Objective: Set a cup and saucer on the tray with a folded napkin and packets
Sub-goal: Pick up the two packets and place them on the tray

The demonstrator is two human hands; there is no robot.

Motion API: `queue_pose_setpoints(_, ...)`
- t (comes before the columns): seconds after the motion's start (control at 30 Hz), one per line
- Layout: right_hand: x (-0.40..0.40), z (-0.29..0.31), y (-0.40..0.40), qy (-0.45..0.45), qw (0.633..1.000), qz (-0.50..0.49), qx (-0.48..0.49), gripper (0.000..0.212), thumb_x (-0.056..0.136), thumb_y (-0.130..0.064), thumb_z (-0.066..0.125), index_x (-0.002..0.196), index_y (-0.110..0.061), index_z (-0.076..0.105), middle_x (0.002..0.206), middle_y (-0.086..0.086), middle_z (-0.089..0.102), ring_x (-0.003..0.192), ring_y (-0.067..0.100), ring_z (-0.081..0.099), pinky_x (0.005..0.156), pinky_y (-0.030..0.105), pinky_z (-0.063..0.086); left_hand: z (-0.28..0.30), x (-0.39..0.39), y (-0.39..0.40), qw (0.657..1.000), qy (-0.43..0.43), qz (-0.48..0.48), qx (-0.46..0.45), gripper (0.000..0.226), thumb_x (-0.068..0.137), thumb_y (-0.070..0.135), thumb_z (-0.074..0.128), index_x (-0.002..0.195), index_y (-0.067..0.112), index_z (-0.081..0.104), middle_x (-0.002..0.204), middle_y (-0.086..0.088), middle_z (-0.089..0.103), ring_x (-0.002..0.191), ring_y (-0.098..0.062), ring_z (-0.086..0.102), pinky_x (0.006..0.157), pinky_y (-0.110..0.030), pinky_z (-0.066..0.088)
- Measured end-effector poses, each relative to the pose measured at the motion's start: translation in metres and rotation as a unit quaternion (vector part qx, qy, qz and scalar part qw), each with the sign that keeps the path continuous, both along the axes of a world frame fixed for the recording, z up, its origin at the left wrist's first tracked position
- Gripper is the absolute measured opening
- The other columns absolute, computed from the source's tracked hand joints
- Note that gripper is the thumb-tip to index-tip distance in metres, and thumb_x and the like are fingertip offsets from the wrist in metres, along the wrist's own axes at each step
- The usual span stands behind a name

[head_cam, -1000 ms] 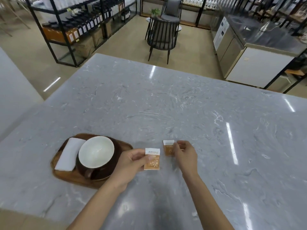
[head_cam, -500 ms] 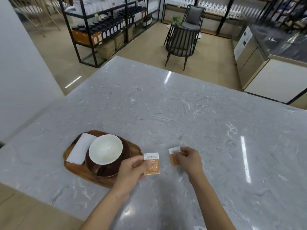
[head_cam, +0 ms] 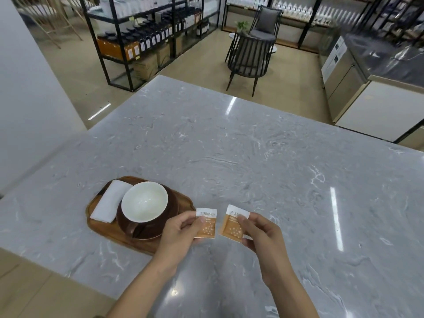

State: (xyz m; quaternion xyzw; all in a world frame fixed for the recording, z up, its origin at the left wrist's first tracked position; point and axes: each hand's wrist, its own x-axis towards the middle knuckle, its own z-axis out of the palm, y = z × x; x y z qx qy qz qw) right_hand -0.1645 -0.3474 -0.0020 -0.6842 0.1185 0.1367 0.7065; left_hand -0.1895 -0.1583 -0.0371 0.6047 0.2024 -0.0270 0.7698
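A wooden tray point(head_cam: 107, 228) lies on the grey marble counter at the lower left. On it stands a brown saucer point(head_cam: 171, 211) carrying a brown cup with a white inside point(head_cam: 144, 201). A folded white napkin point(head_cam: 110, 204) lies on the tray left of the cup. My left hand point(head_cam: 177, 230) pinches an orange and white packet point(head_cam: 207, 227) just right of the tray. My right hand point(head_cam: 263, 232) holds a second packet point(head_cam: 232, 226) beside the first, lifted off the counter.
The marble counter point(head_cam: 252, 161) stretches far and right. Its near edge runs along the lower left over a wooden floor. Beyond it stand a black chair point(head_cam: 250, 58), black shelving with bottles point(head_cam: 146, 37) and a steel counter point(head_cam: 358, 72).
My right hand has lifted its packet off the counter and brought it close to the one in my left hand. The view has shifted, so the tray sits further right in frame.
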Motion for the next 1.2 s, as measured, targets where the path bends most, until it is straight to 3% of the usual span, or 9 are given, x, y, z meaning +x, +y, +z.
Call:
queue_pose_setpoints(0.07,-0.004,0.002,0.001,-0.001,1.000,0.018,0.008,0.011,0.094,-0.019,0.071,0.095,-0.021,0.082,0.093,0.008,0.081,0.085,0.019,0.077,0.075,0.029,0.062,0.000,-0.004,0.001,1.000,-0.003,-0.006,0.001,0.013,0.095,0.015,0.068,0.104,0.015,0.079,0.100,-0.007,0.080,0.092,-0.018,0.075,0.075,-0.028,0.062)
queue_pose_setpoints(0.2,-0.011,-0.003,0.012,0.013,0.998,0.061,0.009,0.009,0.093,-0.017,0.074,0.096,-0.015,0.082,0.095,0.009,0.081,0.089,0.025,0.078,0.078,0.034,0.064,0.000,-0.015,-0.001,0.998,-0.015,-0.046,-0.032,0.017,0.097,0.016,0.065,0.107,0.017,0.079,0.104,-0.008,0.079,0.094,-0.018,0.075,0.071,-0.024,0.059)
queue_pose_setpoints(0.4,-0.013,-0.013,0.020,0.014,0.999,0.047,-0.004,0.018,0.087,-0.009,0.080,0.102,-0.019,0.078,0.089,0.003,0.080,0.081,0.016,0.078,0.062,0.021,0.059,-0.003,-0.032,0.000,0.991,-0.022,-0.087,-0.095,0.031,0.085,0.016,0.078,0.116,0.017,0.076,0.113,-0.012,0.077,0.103,-0.024,0.074,0.088,-0.034,0.057)
queue_pose_setpoints(0.6,-0.013,-0.023,0.023,0.045,0.993,0.112,0.002,0.015,0.090,-0.018,0.078,0.102,-0.027,0.081,0.095,0.003,0.081,0.086,0.016,0.078,0.067,0.020,0.058,-0.012,-0.044,0.004,0.996,-0.022,-0.018,-0.089,0.034,0.079,0.004,0.081,0.110,0.016,0.078,0.109,-0.013,0.078,0.105,-0.030,0.074,0.083,-0.027,0.060)
queue_pose_setpoints(0.8,-0.002,-0.044,0.044,0.073,0.992,0.103,-0.003,0.011,0.090,-0.013,0.077,0.100,-0.017,0.080,0.088,0.006,0.082,0.076,0.010,0.076,0.064,0.016,0.056,-0.025,-0.051,0.007,0.988,-0.019,0.106,0.108,0.026,0.079,0.008,0.084,0.100,0.022,0.078,0.100,0.005,0.080,0.098,-0.011,0.074,0.090,-0.028,0.059)
queue_pose_setpoints(0.93,0.010,-0.057,0.064,0.078,0.991,0.110,-0.006,0.009,0.091,-0.013,0.076,0.099,-0.015,0.079,0.086,0.005,0.081,0.071,0.010,0.072,0.063,0.020,0.056,-0.029,-0.062,0.005,0.933,-0.033,0.132,0.333,0.025,0.082,0.014,0.082,0.102,0.028,0.079,0.101,0.024,0.074,0.105,-0.001,0.063,0.092,-0.018,0.049)
queue_pose_setpoints(1.0,0.017,-0.063,0.073,0.075,0.991,0.107,-0.015,0.007,0.091,-0.011,0.077,0.097,-0.014,0.079,0.080,0.003,0.080,0.067,0.009,0.071,0.062,0.020,0.057,-0.032,-0.066,0.005,0.893,-0.043,0.130,0.428,0.028,0.082,0.012,0.082,0.109,0.020,0.080,0.107,0.018,0.069,0.109,-0.008,0.058,0.095,-0.020,0.045)
queue_pose_setpoints(1.13,0.023,-0.070,0.087,0.053,0.993,0.102,-0.021,0.006,0.088,-0.011,0.079,0.094,-0.013,0.079,0.074,0.003,0.078,0.066,0.011,0.072,0.062,0.022,0.059,-0.037,-0.072,0.006,0.860,-0.047,0.112,0.495,0.029,0.084,0.006,0.079,0.112,0.013,0.079,0.108,0.006,0.074,0.111,-0.016,0.059,0.098,-0.044,0.050)
queue_pose_setpoints(1.2,0.024,-0.074,0.091,0.025,0.993,0.106,-0.049,0.005,0.086,-0.012,0.081,0.090,-0.014,0.079,0.070,0.001,0.076,0.063,0.011,0.071,0.061,0.024,0.058,-0.040,-0.073,0.007,0.853,-0.040,0.113,0.508,0.029,0.084,0.006,0.079,0.111,0.015,0.079,0.111,0.007,0.076,0.113,-0.017,0.058,0.098,-0.045,0.042)
